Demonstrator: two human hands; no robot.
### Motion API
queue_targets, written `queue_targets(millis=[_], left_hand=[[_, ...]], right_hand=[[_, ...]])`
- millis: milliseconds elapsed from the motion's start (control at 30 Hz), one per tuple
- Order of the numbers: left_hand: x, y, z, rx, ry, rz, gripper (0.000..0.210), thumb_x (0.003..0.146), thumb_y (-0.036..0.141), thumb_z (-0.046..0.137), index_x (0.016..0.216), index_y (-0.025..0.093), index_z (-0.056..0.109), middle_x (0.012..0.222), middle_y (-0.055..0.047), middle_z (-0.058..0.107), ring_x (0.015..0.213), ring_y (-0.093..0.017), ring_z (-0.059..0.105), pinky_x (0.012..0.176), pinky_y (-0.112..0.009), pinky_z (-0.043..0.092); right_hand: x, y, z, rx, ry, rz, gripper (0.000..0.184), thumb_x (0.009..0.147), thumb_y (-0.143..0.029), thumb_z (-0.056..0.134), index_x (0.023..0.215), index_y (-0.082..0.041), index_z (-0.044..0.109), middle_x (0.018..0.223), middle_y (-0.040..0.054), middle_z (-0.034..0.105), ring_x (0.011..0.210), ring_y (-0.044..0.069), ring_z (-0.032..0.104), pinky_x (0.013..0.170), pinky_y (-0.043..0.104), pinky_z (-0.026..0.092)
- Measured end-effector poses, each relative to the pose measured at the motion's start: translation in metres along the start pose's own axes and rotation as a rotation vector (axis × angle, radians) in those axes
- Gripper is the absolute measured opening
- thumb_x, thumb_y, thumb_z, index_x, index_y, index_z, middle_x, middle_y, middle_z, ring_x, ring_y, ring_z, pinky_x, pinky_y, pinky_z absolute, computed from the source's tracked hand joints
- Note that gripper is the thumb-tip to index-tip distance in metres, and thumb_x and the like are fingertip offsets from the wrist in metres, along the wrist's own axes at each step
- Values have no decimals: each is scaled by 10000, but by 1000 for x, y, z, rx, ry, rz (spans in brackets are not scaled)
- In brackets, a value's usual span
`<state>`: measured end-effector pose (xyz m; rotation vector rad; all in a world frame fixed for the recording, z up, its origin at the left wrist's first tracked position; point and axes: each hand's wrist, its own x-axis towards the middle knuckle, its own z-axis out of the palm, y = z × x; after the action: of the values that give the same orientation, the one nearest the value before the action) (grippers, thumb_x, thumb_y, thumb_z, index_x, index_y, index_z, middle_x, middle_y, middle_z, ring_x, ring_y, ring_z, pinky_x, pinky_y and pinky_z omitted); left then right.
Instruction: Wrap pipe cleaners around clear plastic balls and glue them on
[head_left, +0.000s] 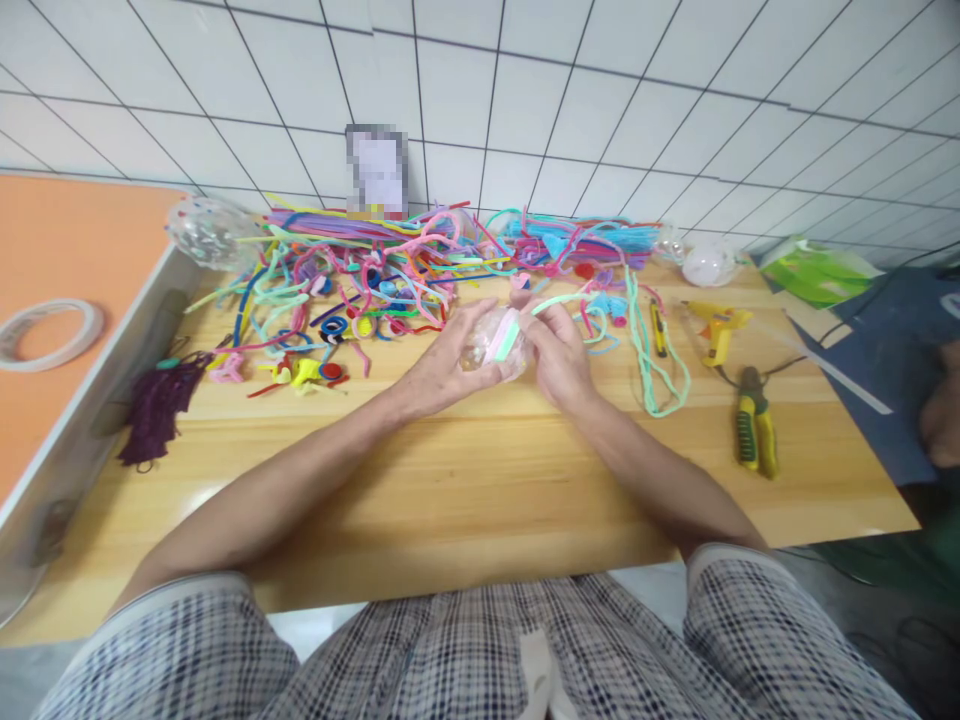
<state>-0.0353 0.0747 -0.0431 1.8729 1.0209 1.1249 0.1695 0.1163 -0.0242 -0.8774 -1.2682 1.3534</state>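
Note:
A transparent ball [475, 354] is held above the middle of the table, its left side cupped by the fingers and thumb of my left hand [442, 362]. Pale pink and mint-green fuzzy strips [507, 337] lie side by side across the ball's face. My right hand [559, 358] pinches a mint-green pipe cleaner [562, 299] at the ball's right edge, and its loose length runs out to the upper right. The right fingertips touch or nearly touch the ball; exactly where they grip is partly hidden.
Tangled coloured pipe cleaners [360, 262] fill the table's back. To the right lie a looped mint strand [643, 350], a yellow cutter knife [658, 330], a yellow glue gun [716, 328] and pliers [756, 425]. A purple tassel [159, 410] and tape roll [52, 335] are left.

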Motion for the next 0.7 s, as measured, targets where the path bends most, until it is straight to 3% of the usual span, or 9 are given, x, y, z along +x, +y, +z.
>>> queue_targets(millis=[100, 200, 400, 567, 700], left_hand=[[-1, 0, 4, -19, 14, -77, 772, 1006, 638, 844, 1600, 246, 545, 1603, -156, 665, 1459, -356, 682, 1243, -529, 589], [-3, -1, 9, -82, 43, -111, 788, 990, 673, 840, 1574, 228, 551, 1539, -154, 690, 1362, -328, 728, 1133, -470, 640], [-2, -7, 7, 54, 144, -16, 798, 948, 624, 886, 1591, 262, 582, 1553, -138, 683, 1464, -358, 663, 1282, -533, 546], [-2, -3, 3, 11, 89, 9, 739, 960, 576, 872, 1568, 254, 602, 1542, -144, 688, 1462, -367, 668, 1305, -559, 525], [-4, 8, 0, 5, 2, 25, 739, 959, 573, 876, 1569, 255, 605, 1551, -138, 680, 1479, -364, 663, 1327, -542, 516]], right_hand=[[0, 1, -1, -29, -31, 15, 273, 870, -518, 881, 989, -321, 732, 1367, 17, 788, 1382, 269, 700, 1209, 445, 566], [0, 2, -1, -25, -34, 38, 253, 852, -491, 883, 963, -317, 738, 1374, 17, 785, 1356, 265, 709, 1180, 439, 580], [0, 2, 0, 10, -30, 69, 249, 849, -482, 870, 920, -295, 722, 1303, 24, 812, 1235, 253, 740, 1078, 415, 602], [15, 3, -9, 127, -40, 244, 331, 799, -524, 915, 897, -287, 706, 1080, 35, 857, 1117, 278, 791, 1001, 436, 645], [43, 3, -32, 267, 37, 375, 256, 830, -450, 882, 910, -290, 698, 987, 13, 874, 1026, 260, 823, 919, 412, 680]])
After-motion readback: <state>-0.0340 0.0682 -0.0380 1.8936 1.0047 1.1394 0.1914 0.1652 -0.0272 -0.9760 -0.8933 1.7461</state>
